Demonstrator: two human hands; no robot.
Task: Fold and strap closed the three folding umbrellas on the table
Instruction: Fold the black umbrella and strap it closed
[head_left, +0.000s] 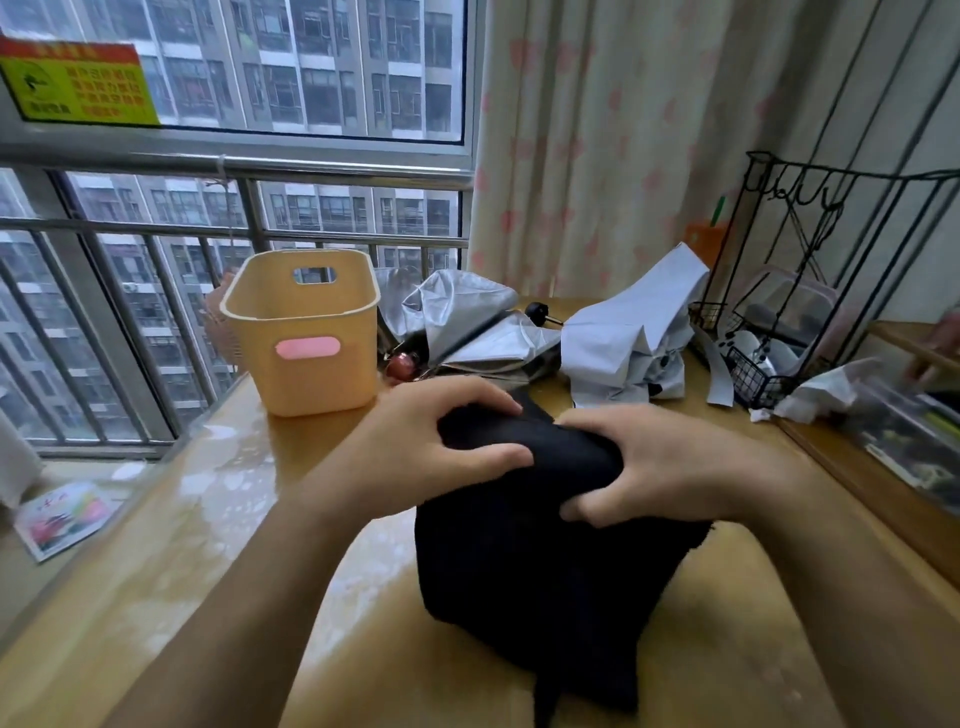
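1. Gripping the black umbrella (540, 545) at its upper end: left hand (441, 441) is curled over the top with thumb underneath, and right hand (670, 462) is clenched on the fabric beside it. Both are closed on cloth, probably gathering loose canopy round the shaft so it can be rolled.
2. Black umbrella sits nearer the camera than the yellow basket (306, 332), its lower part bunched on the wooden table (208, 519). Strap not visible; cannot tell if fastened.
3. Silver umbrella (467, 327) lies just right of the basket, canopy slack and unfolded. White umbrella (628, 338) lies further right of the basket, also loose, beside a black wire rack (779, 312).
4. Judgement: first umbrella in hand; two untouched; basket likely the drop-off.
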